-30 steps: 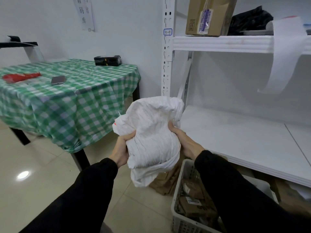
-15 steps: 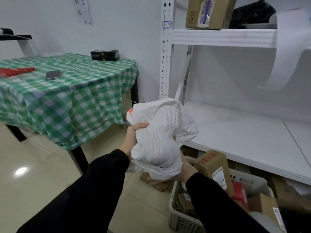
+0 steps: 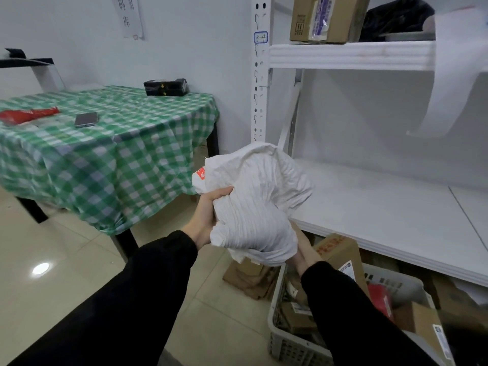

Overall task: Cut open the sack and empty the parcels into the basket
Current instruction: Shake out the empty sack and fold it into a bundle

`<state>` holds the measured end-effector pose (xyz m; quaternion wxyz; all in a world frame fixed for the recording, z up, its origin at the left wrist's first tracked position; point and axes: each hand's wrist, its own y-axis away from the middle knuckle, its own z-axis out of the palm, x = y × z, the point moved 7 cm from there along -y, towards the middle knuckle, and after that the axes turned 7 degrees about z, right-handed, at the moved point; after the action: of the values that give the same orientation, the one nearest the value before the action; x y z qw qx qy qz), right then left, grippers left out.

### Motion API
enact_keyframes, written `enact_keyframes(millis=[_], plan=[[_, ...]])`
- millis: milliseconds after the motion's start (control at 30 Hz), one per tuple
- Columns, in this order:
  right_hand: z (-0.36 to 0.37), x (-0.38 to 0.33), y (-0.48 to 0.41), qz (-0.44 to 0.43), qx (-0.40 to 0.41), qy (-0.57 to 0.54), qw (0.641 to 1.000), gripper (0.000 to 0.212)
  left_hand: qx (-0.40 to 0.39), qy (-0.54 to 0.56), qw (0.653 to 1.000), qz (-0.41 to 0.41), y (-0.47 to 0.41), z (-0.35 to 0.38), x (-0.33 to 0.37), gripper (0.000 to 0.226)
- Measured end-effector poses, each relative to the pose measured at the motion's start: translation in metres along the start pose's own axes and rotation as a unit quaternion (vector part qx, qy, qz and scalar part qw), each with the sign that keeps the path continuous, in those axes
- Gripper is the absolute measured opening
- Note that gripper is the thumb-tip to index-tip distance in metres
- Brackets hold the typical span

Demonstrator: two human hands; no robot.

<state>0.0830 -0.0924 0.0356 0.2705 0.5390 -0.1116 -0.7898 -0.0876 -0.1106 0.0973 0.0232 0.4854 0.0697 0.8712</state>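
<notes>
I hold the crumpled white sack bunched up in front of me, above the floor beside the basket. My left hand grips its left side with fingers curled into the cloth. My right hand grips it from below at the right, mostly hidden by the sack. The grey plastic basket stands on the floor at the lower right and holds several cardboard parcels and a red packet.
A white shelving unit rises behind the basket, with a cardboard box on its upper shelf. Left stands a table under a green checked cloth bearing a phone, a black box and a red packet. A flattened brown parcel lies on the floor.
The sack got bunched tighter and shifted right toward the basket. My right hand slid from the sack's side to underneath it. The parcels in the basket came into view.
</notes>
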Motion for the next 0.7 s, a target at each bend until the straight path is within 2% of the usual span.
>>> enact_keyframes(millis=[133,200,267,300,333,367,433,533,700], plan=[[0.002,-0.003,-0.013,0.028,0.004,-0.025,0.999,0.055,-0.036,-0.046,0.998,-0.033,0.001,-0.025,0.007,0.069],[0.000,-0.002,-0.020,0.016,0.028,-0.016,0.999,0.067,-0.047,-0.074,0.995,-0.039,0.000,-0.030,0.011,0.078],[0.005,0.005,-0.026,0.031,0.014,-0.022,0.999,0.088,-0.025,-0.126,0.991,-0.045,-0.002,-0.032,0.009,0.063],[0.011,0.007,-0.027,0.034,-0.010,-0.031,0.999,0.085,-0.005,-0.151,0.987,-0.047,-0.003,-0.037,0.008,0.053],[0.017,0.007,-0.025,0.031,-0.028,-0.039,0.998,0.074,0.013,-0.167,0.985,-0.049,-0.004,-0.043,0.007,0.047],[0.021,0.005,-0.027,0.028,-0.041,-0.045,0.998,0.063,0.029,-0.170,0.984,-0.049,-0.005,-0.050,0.006,0.045],[0.026,0.002,-0.028,0.033,-0.071,-0.056,0.995,0.056,0.051,-0.157,0.985,-0.053,-0.006,-0.064,0.002,0.047],[0.034,0.003,-0.032,0.062,-0.091,-0.044,0.993,0.058,0.064,-0.121,0.987,-0.079,-0.005,-0.079,-0.008,0.045],[0.033,0.028,-0.051,0.101,-0.045,-0.013,0.994,0.069,0.072,-0.139,0.981,-0.117,-0.012,-0.106,-0.020,0.046]])
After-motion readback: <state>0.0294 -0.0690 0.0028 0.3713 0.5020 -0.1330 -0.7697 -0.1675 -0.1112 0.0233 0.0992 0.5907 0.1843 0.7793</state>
